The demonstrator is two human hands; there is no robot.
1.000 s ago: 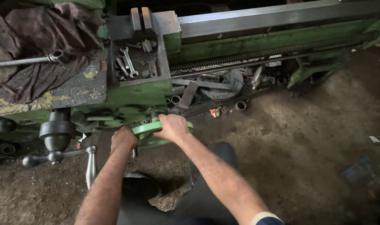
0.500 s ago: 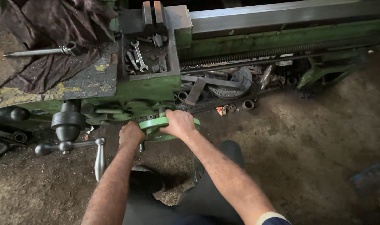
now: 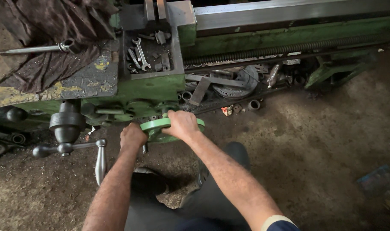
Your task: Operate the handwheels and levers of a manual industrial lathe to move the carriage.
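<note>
The person stands over an old green lathe with both hands on its green handwheel, which sits low on the front of the carriage, just above the dirt floor. The right hand is closed over the top of the rim, fingers wrapped around it. The left hand is curled shut at the wheel's left edge, gripping what seems to be its small handle, though I cannot see the handle clearly under the fist. The carriage sits near the left end of the bed, with the long lead screw stretching bare to the right. A tray on top holds loose spanners. A dark cloth lies at the left, and a steel lever hangs beside the left hand. Nothing shows how far the wheel has turned; the work looks mid-way.
</note>
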